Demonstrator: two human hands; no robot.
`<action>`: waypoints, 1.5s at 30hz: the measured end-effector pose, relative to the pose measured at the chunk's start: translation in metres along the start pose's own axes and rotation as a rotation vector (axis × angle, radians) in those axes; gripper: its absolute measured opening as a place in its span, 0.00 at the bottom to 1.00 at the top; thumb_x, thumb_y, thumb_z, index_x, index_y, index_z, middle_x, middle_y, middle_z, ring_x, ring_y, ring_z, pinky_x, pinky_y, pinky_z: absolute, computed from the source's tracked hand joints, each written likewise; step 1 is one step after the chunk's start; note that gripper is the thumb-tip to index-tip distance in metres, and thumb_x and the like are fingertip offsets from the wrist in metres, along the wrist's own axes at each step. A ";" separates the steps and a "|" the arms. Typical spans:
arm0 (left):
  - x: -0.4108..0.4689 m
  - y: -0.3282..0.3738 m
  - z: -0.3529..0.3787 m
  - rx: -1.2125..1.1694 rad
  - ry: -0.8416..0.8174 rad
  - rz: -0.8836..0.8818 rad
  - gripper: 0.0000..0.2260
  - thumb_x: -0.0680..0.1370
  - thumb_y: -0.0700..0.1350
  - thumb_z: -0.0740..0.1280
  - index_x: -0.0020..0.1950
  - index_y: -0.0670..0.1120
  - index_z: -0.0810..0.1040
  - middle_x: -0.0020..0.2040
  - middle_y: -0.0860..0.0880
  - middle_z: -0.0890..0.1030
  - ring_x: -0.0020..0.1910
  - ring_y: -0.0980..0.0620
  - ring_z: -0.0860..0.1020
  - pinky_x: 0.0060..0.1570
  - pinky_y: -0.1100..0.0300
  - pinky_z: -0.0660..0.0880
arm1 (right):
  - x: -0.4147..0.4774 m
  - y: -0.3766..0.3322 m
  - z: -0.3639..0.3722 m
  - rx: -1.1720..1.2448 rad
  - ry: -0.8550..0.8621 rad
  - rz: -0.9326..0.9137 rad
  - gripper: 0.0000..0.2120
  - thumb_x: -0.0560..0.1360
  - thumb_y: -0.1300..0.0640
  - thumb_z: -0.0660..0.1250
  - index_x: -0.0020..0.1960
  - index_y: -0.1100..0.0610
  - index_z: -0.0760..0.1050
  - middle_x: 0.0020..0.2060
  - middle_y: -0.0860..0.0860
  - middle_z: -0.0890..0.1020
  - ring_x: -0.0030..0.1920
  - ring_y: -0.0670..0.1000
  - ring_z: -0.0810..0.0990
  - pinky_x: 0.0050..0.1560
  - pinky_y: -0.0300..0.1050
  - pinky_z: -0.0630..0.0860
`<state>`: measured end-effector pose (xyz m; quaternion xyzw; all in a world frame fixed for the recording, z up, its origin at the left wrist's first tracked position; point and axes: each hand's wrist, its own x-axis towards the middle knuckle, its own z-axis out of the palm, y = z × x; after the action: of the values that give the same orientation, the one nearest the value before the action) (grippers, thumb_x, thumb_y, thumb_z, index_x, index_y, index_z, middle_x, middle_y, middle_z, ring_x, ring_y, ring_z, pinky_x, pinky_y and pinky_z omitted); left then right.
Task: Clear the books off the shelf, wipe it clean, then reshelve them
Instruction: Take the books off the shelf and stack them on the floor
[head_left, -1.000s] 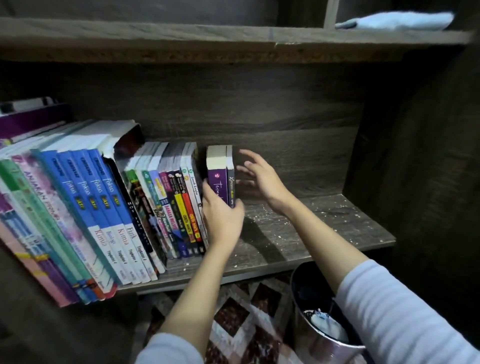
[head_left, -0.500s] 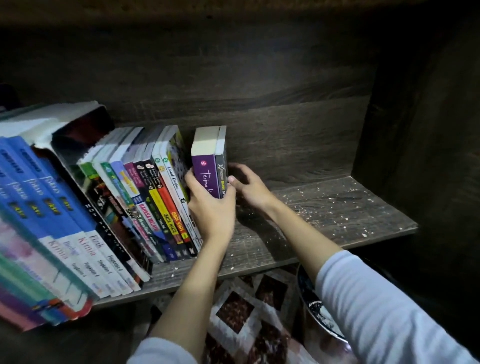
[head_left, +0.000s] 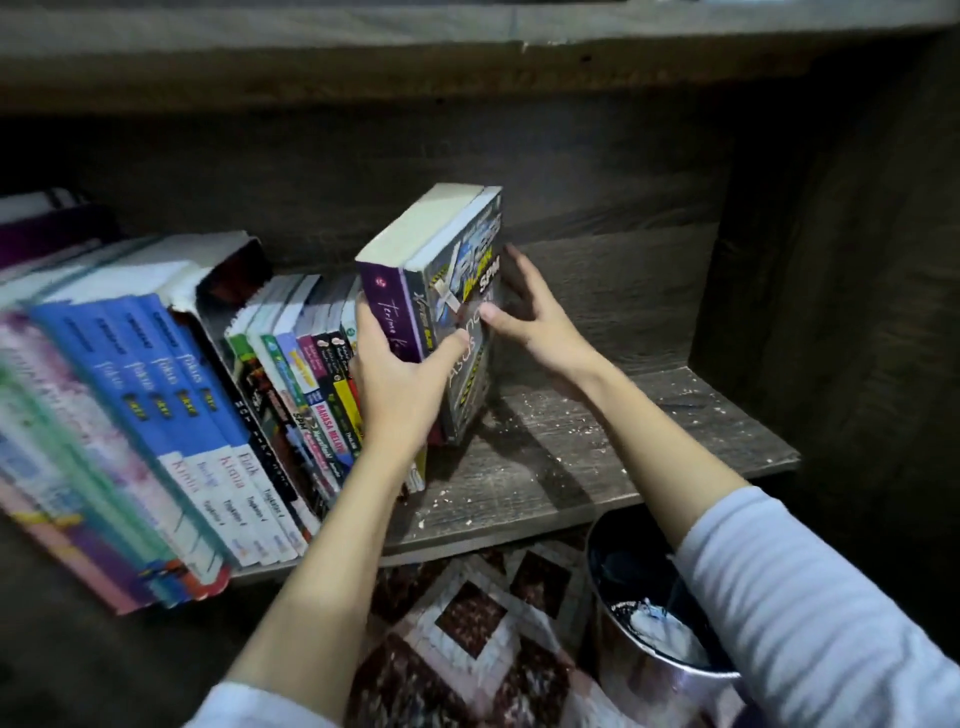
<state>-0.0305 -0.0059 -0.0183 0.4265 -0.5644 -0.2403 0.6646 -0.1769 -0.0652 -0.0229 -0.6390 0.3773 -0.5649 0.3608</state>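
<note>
Beneath the speckled shelf (head_left: 597, 452), patterned floor (head_left: 467, 623), bin (head_left: 649, 670); two books (head_left: 457, 270) in left hand (head_left: 400, 384).

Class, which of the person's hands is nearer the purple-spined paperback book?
Left. The left hand grips the purple-spined paperback book around its spine. The right hand is beyond the neighbouring grey-covered book, with its thumb touching that cover.

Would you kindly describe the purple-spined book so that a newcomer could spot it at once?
Look at the dusty wooden shelf, whose left side holds a row of leaning books. Right of that row, the left hand grips a pair of books held apart from the rest. The purple-spined book is the left one, with white cursive lettering, unlike its grey partner with yellow cover print.
</note>
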 end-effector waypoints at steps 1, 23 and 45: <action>-0.003 0.013 -0.011 -0.046 0.002 -0.002 0.29 0.65 0.36 0.76 0.62 0.46 0.70 0.50 0.59 0.79 0.47 0.63 0.79 0.51 0.65 0.74 | -0.007 -0.015 0.001 0.024 -0.032 0.012 0.36 0.75 0.67 0.66 0.76 0.58 0.51 0.74 0.56 0.61 0.70 0.46 0.64 0.72 0.43 0.62; -0.113 -0.007 -0.200 -0.299 -0.104 -0.669 0.29 0.49 0.30 0.57 0.47 0.44 0.75 0.39 0.46 0.83 0.40 0.46 0.81 0.28 0.62 0.77 | -0.215 0.028 0.153 0.501 -0.138 0.505 0.32 0.60 0.48 0.78 0.61 0.54 0.73 0.54 0.55 0.83 0.55 0.57 0.82 0.54 0.52 0.79; -0.214 -0.287 -0.193 0.043 -0.022 -1.184 0.14 0.78 0.38 0.64 0.61 0.51 0.74 0.53 0.45 0.81 0.49 0.46 0.79 0.47 0.57 0.75 | -0.270 0.280 0.230 0.607 0.212 1.252 0.26 0.65 0.50 0.75 0.59 0.60 0.78 0.51 0.62 0.83 0.50 0.63 0.83 0.55 0.62 0.77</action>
<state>0.1477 0.0727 -0.3756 0.6797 -0.2420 -0.5634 0.4025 0.0097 0.0558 -0.4165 -0.1144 0.5328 -0.3906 0.7419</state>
